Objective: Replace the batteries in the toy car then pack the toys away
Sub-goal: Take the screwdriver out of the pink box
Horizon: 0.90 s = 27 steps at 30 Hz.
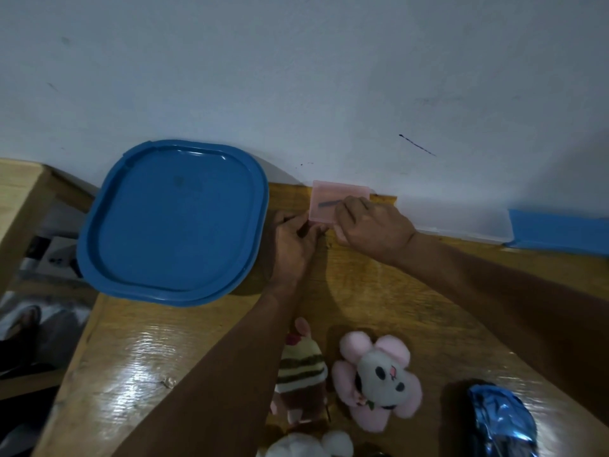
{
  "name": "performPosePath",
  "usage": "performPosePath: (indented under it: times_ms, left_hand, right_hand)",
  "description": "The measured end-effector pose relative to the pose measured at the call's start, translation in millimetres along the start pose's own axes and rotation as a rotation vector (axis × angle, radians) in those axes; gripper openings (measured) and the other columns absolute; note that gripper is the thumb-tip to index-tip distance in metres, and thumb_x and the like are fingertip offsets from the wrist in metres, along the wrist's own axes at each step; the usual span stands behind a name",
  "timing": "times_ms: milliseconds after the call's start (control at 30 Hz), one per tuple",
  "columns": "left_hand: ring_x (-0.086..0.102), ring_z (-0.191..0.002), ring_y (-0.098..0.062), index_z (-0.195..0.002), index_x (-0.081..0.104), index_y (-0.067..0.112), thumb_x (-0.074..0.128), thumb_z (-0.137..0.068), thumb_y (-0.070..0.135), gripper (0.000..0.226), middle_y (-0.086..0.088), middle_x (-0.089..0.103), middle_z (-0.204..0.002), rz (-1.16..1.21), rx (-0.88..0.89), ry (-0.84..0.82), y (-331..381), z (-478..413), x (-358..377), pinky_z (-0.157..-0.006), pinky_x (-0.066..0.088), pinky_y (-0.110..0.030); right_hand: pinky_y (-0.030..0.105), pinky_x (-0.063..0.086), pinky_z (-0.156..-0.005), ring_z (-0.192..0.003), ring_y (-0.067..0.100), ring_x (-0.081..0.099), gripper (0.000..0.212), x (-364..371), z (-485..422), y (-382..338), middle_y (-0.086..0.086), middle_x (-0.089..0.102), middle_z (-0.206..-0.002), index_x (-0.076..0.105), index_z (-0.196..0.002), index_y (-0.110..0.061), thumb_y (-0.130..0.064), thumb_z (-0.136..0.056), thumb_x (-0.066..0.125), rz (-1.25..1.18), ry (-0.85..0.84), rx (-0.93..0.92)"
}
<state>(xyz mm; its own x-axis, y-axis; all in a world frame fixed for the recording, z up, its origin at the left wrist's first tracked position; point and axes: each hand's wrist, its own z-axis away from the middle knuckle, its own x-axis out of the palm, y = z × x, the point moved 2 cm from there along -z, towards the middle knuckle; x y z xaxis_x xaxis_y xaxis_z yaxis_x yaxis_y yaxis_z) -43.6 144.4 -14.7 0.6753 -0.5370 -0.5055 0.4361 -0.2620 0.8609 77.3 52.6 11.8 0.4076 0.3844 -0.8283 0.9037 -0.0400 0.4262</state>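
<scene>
Worktop [379, 291] – glossy wood, set against a pale wall, carries everything. Biggest thing on it is the blue lid [174, 222], far left, lying flat w/ its edge over the worktop's left side. A second blue container [560, 230] sits far right by the wall, only partly in view.

Toy car [501, 420] – shiny blue, near right corner, well apart from both hands and untouched; can't tell from here if its battery cover is open. Near centre are the soft toys: pink mouse plush [379, 384], striped plush [301, 374] just left of it, white plush [309, 445] at the bottom edge. None packed.

Both hands are at the far edge on a small pink box [339, 201]. Left hand [293, 245] steadies its near left corner, fingers curled against it. Right hand [372, 230] has fingers pinched together on a thin dark tool [328, 203], prob. a small screwdriver, lying on or inside the see-through box; can't tell which.

Progress: early, I'd say. Looks like the tool-fetching step. No batteries visible anywhere. Left to do: open the car, swap the cells, close it, then put car and plushes in a container and fit the lid.
</scene>
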Motion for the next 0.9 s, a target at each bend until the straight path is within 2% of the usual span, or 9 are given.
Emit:
performPosePath:
  times_ms: [67,200,300,467,600,700,767,900]
  left_hand:
    - [0.047,-0.095,-0.003,-0.108,0.073,0.012,0.068,-0.087,0.025,0.025,-0.008,0.06,-0.113,0.032,-0.004,-0.002,2,0,0,-0.076,0.031,-0.006]
    - [0.04,-0.086,0.007,-0.106,0.074,0.009,0.067,-0.089,0.019,0.021,-0.008,0.06,-0.106,0.064,0.023,0.0,9,2,-1,-0.074,0.027,0.007]
    - [0.04,-0.084,0.009,-0.105,0.074,0.008,0.067,-0.088,0.02,0.022,-0.011,0.063,-0.107,0.064,0.034,0.012,10,2,-2,-0.074,0.027,0.007]
    - [0.04,-0.087,0.007,-0.103,0.074,0.007,0.066,-0.089,0.018,0.019,-0.013,0.065,-0.106,0.041,0.034,0.003,10,2,-3,-0.074,0.028,0.006]
    - [0.048,-0.094,-0.008,-0.106,0.072,0.004,0.067,-0.089,0.016,0.022,-0.01,0.058,-0.108,-0.001,-0.004,0.028,9,2,-1,-0.07,0.031,0.001]
    - [0.043,-0.092,0.0,-0.101,0.074,0.007,0.067,-0.089,0.018,0.018,-0.008,0.061,-0.106,0.006,-0.011,0.009,6,1,1,-0.071,0.029,0.005]
    - [0.041,-0.089,0.004,-0.101,0.074,0.011,0.065,-0.09,0.022,0.018,-0.011,0.064,-0.107,-0.012,0.0,-0.016,4,0,1,-0.072,0.029,0.001]
    - [0.045,-0.095,0.0,-0.112,0.07,0.017,0.061,-0.092,0.032,0.028,-0.006,0.059,-0.114,-0.034,-0.016,-0.046,5,7,-1,-0.077,0.034,-0.014]
  right_hand:
    - [0.029,0.044,-0.037,-0.052,0.027,0.061,0.025,-2,0,3,0.016,0.064,-0.072,0.066,-0.09,0.002,-0.021,-0.087,0.056,-0.008,-0.019,0.018]
    - [0.033,0.049,-0.04,-0.06,0.031,0.065,0.029,3,2,5,0.023,0.066,-0.085,0.063,-0.103,0.007,-0.018,-0.09,0.057,0.023,-0.07,-0.013]
    - [0.035,0.053,-0.042,-0.061,0.032,0.065,0.03,8,2,2,0.027,0.066,-0.089,0.062,-0.106,0.01,-0.015,-0.093,0.052,0.068,-0.076,-0.031]
    - [0.036,0.053,-0.044,-0.061,0.033,0.064,0.032,4,3,-4,0.028,0.066,-0.089,0.061,-0.108,0.011,-0.013,-0.095,0.044,0.127,-0.08,-0.064]
    - [0.031,0.047,-0.041,-0.055,0.028,0.063,0.031,3,-2,8,0.019,0.067,-0.081,0.062,-0.102,0.005,-0.019,-0.095,0.045,0.061,-0.055,-0.054]
    - [0.034,0.051,-0.044,-0.059,0.03,0.063,0.029,4,0,9,0.021,0.066,-0.081,0.062,-0.102,0.005,-0.018,-0.096,0.046,0.002,-0.085,-0.021]
    - [0.039,0.055,-0.048,-0.065,0.033,0.066,0.029,1,0,9,0.024,0.067,-0.087,0.061,-0.104,0.007,-0.017,-0.095,0.045,-0.069,-0.117,0.016]
    - [0.033,0.051,-0.042,-0.066,0.028,0.068,0.034,-17,-4,16,0.015,0.07,-0.088,0.065,-0.099,-0.002,-0.03,-0.094,0.047,-0.099,-0.126,0.042]
